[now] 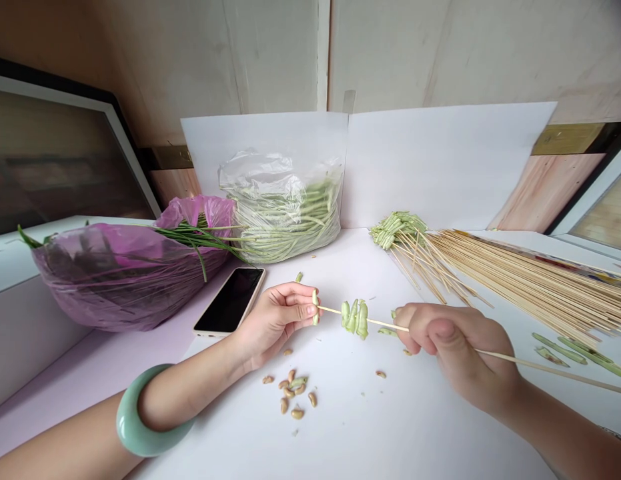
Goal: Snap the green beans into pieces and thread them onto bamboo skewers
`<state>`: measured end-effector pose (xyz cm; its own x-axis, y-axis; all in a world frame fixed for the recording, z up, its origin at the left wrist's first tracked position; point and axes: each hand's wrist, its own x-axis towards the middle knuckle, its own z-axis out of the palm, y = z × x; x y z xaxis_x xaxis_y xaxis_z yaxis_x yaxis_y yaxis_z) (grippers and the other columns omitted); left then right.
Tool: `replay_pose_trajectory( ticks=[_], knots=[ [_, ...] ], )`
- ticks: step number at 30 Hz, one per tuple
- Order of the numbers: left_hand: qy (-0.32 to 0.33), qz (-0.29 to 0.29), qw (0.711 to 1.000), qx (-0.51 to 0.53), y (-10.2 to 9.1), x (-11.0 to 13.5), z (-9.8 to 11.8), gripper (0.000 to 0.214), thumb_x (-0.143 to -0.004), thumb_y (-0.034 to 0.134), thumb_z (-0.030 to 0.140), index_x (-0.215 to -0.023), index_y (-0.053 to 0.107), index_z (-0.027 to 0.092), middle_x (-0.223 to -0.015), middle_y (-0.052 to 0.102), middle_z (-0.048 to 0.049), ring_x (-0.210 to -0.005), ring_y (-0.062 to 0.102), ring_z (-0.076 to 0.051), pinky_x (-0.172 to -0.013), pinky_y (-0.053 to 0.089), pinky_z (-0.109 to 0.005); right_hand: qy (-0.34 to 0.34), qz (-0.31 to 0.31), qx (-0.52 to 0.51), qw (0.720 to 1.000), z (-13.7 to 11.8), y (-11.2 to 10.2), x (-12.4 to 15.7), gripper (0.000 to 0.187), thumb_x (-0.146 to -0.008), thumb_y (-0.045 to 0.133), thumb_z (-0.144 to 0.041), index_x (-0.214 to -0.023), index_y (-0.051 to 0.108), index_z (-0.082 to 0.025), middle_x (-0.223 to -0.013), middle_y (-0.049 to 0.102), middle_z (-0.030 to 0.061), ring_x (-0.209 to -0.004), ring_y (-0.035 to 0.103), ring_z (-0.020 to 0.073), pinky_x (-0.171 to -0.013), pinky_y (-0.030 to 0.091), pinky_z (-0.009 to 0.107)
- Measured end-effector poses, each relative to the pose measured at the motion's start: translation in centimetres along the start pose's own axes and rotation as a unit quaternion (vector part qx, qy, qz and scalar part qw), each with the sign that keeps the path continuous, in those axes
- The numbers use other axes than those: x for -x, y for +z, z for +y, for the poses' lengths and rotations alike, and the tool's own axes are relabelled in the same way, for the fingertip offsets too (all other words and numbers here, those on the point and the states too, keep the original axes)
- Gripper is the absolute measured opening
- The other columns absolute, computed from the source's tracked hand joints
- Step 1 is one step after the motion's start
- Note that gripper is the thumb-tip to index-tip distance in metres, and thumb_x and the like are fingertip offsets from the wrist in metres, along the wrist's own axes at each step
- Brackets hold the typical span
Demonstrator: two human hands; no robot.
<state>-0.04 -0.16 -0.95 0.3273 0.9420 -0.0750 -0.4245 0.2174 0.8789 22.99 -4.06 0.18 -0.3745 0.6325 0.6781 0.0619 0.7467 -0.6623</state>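
Note:
My left hand [280, 317] pinches a short piece of green bean [315, 307] between thumb and fingers, right at the tip of a thin wooden skewer [385, 325]. Whether the tip has pierced this piece, I cannot tell. My right hand [460, 347] is closed around the skewer, whose long end runs out to the right under the palm. Several pale green bean pieces [355, 318] are threaded on the skewer between my hands. Below, on the white surface, lie several brown bean seeds [290, 387] and a scrap of pod.
Finished bean skewers [400, 230] lie at the back beside a long bundle of bare skewers [520, 273]. Long beans fill a clear plastic bag [290, 213]; a purple bag [130, 273] of greens and a phone [230, 301] are left. Loose bean pieces [585, 353] lie right.

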Motion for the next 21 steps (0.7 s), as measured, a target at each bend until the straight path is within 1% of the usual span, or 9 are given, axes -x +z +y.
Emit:
replay_pose_trajectory(
  ticks=[5, 9, 15, 17, 21],
  knots=[
    [-0.002, -0.004, 1.000, -0.004, 0.07, 0.02, -0.03, 0.024, -0.053, 0.083, 0.009, -0.073, 0.070, 0.011, -0.062, 0.068, -0.0011, -0.059, 0.065, -0.010, -0.058, 0.054, -0.016, 0.011, 0.017, -0.013, 1.000, 0.06, 0.21, -0.16, 0.041, -0.097, 0.033, -0.037, -0.060, 0.039, -0.021, -0.054, 0.038, -0.0033, -0.051, 0.042, 0.0127, -0.049, 0.033, 0.028],
    [0.007, 0.003, 1.000, -0.006, 0.07, 0.01, -0.03, 0.025, -0.053, 0.083, 0.009, -0.074, 0.070, 0.011, -0.062, 0.069, -0.0015, -0.060, 0.065, -0.010, -0.057, 0.054, -0.016, 0.020, 0.031, -0.017, 0.999, 0.06, 0.49, -0.19, 0.043, -0.097, 0.033, -0.037, -0.058, 0.039, -0.020, -0.053, 0.038, -0.0032, -0.050, 0.044, 0.0126, -0.047, 0.033, 0.027],
    [0.011, 0.009, 1.000, -0.010, 0.00, -0.03, -0.03, 0.024, -0.054, 0.083, 0.009, -0.075, 0.070, 0.011, -0.064, 0.069, -0.0016, -0.060, 0.065, -0.011, -0.058, 0.054, -0.016, 0.029, 0.029, -0.024, 0.999, 0.26, 0.52, 0.01, 0.043, -0.097, 0.034, -0.037, -0.058, 0.040, -0.020, -0.054, 0.039, -0.0033, -0.051, 0.045, 0.0129, -0.048, 0.035, 0.028],
    [0.012, 0.009, 1.000, -0.007, 0.00, -0.01, -0.05, 0.025, -0.056, 0.082, 0.008, -0.077, 0.070, 0.011, -0.065, 0.069, -0.0018, -0.062, 0.066, -0.011, -0.059, 0.054, -0.016, 0.045, 0.047, -0.027, 0.998, 0.35, 0.42, -0.04, 0.044, -0.097, 0.035, -0.038, -0.056, 0.041, -0.020, -0.052, 0.039, -0.0034, -0.051, 0.047, 0.0130, -0.048, 0.035, 0.028],
    [0.013, -0.004, 1.000, 0.007, -0.05, 0.00, -0.13, 0.021, -0.063, 0.078, 0.011, -0.082, 0.070, 0.010, -0.069, 0.070, -0.0041, -0.066, 0.067, -0.012, -0.065, 0.055, -0.017, 0.084, 0.112, -0.053, 0.989, 0.58, 0.18, -0.38, 0.046, -0.095, 0.039, -0.041, -0.054, 0.041, -0.021, -0.048, 0.035, -0.0048, -0.049, 0.047, 0.0134, -0.048, 0.035, 0.028]
  ],
)
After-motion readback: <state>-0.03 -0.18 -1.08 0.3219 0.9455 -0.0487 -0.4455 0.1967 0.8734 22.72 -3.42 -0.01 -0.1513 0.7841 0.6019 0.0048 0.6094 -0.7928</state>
